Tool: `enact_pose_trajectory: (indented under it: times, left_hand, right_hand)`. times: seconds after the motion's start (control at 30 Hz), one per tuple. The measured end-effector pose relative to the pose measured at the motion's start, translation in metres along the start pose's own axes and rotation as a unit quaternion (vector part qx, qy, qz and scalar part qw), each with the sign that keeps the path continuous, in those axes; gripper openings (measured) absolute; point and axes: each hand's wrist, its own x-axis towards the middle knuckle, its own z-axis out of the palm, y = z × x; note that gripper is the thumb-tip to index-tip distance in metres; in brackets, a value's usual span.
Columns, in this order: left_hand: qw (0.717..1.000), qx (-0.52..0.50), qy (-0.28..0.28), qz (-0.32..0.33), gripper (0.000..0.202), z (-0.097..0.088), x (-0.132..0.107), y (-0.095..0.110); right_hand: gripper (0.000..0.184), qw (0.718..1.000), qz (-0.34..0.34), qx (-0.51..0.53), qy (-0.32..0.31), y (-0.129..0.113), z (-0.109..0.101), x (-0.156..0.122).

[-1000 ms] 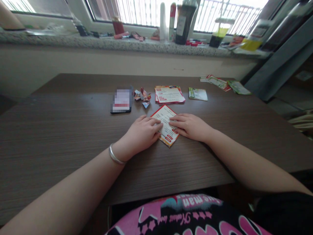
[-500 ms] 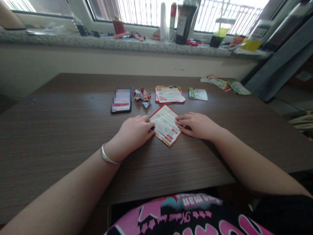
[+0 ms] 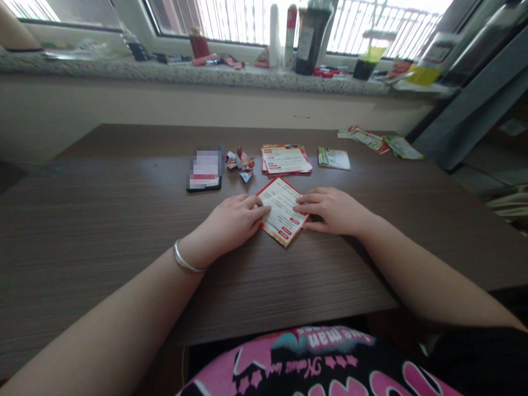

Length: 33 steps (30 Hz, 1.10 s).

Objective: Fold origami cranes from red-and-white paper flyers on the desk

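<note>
A square paper flyer (image 3: 281,212), white with red edges and red labels, lies turned like a diamond on the brown table (image 3: 103,220). My left hand (image 3: 231,223) rests on its left corner with the fingers laid flat. My right hand (image 3: 332,210) presses on the right corner, fingers stretched out. Neither hand lifts the sheet. A silver bangle (image 3: 184,260) sits on my left wrist.
Behind the flyer lie a stack of similar flyers (image 3: 285,159), several small folded paper pieces (image 3: 241,162), a phone (image 3: 205,170) and a green leaflet (image 3: 334,158). More leaflets (image 3: 377,142) lie at the far right. Bottles (image 3: 310,36) crowd the stone window sill (image 3: 185,71).
Both hands slid apart from the flyer's middle to its left and right corners, then the fingertips moved slightly inward again. The sheet stays flat in place.
</note>
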Motion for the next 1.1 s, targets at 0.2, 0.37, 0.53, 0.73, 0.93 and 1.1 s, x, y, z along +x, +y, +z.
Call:
enact_pose_trajectory:
  times: [0.2, 0.37, 0.53, 0.73, 0.93, 1.1]
  left_hand:
    - [1.0, -0.002, -0.012, -0.019, 0.036, -0.002, -0.001, 0.002]
    - [1.0, -0.006, -0.019, -0.021, 0.038, -0.004, -0.001, 0.001]
    - [0.999, -0.005, -0.022, -0.025, 0.038, -0.005, -0.001, 0.001]
    - [0.999, -0.002, -0.032, -0.032, 0.038, -0.006, -0.001, 0.003]
    - [0.999, -0.003, -0.036, -0.038, 0.038, -0.008, 0.0, 0.002]
    - [0.997, -0.005, -0.042, -0.056, 0.035, -0.012, 0.0, -0.002]
  right_hand:
    - [0.031, 0.999, -0.028, -0.029, -0.001, -0.002, 0.001, 0.0]
    - [0.03, 0.998, -0.049, -0.028, 0.027, -0.004, 0.003, 0.0]
    - [0.025, 0.999, -0.013, 0.021, 0.036, -0.004, 0.009, 0.003]
    - [0.028, 0.998, 0.045, 0.035, 0.02, -0.007, 0.007, 0.003]
    - [0.028, 0.995, 0.078, 0.059, 0.012, -0.007, 0.005, 0.002]
    - [0.029, 0.995, 0.077, 0.06, 0.014, -0.006, 0.006, 0.001]
